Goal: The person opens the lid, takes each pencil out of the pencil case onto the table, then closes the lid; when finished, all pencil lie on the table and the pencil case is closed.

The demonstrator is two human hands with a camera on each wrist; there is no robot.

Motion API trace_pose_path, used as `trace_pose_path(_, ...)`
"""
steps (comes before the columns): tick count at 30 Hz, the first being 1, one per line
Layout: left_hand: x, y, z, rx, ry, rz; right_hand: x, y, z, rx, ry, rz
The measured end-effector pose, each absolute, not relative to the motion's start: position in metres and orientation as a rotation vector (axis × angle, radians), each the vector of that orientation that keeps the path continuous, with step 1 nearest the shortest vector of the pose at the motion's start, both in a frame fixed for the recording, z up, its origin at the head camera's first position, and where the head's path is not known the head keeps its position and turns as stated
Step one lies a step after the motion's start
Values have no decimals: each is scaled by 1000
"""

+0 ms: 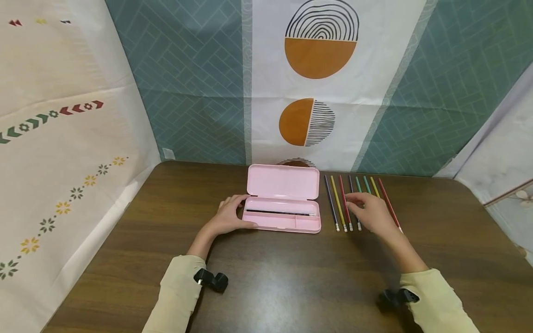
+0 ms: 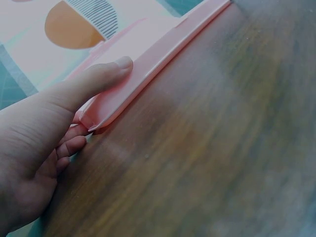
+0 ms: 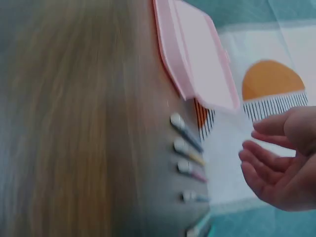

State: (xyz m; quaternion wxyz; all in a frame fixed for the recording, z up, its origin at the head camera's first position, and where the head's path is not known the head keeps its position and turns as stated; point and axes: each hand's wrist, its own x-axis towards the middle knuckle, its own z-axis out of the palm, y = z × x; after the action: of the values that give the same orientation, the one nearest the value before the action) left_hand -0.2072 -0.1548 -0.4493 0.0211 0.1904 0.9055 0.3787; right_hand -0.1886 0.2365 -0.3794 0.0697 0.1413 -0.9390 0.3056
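Note:
A pink pencil box (image 1: 270,222) lies on the table with its lid (image 1: 283,181) folded back. One dark pencil (image 1: 279,212) is in its long rear compartment. My left hand (image 1: 226,216) grips the box's left end, with the thumb (image 2: 106,79) over the front edge and the fingers curled at the corner. Right of the box, several pencils lie side by side, among them a dark blue one (image 1: 331,203), a yellow one (image 1: 339,205) and a red one (image 1: 348,217). Over this row hovers my right hand (image 1: 372,213), fingers loosely bent and nothing between them, hiding parts of several pencils.
The brown wooden table (image 1: 266,277) reaches back to a patterned cloth (image 1: 200,106) hanging behind it. At the left hangs a pale printed cloth (image 1: 83,157). A red pencil (image 1: 389,203) ends the row on the right. Each sleeve carries a black wrist camera (image 1: 211,280).

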Motion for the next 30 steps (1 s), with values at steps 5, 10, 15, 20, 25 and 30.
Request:
trace_pose_path(5, -207, -157, -451, 588, 2801, 1179, -199, 207, -390, 575, -2800, 1016)
trace_pose_path(10, -207, -158, -454, 578, 2802, 1179, -210, 179, -400, 687, -2818, 1114)
trace_pose_path(15, -207, -157, -454, 575, 2805, 1174, -220, 155, -406, 754, -2868, 1182)
trace_pose_path(20, -207, -156, -452, 580, 2805, 1167, -228, 140, -412, 787, -2905, 1193)
trace_pose_path(25, -208, -154, -451, 579, 2811, 1155, -229, 132, -417, 816, -2920, 1168)
trace_pose_path(30, -209, -155, -451, 581, 2814, 1168, -229, 128, -415, 881, -2942, 1146)
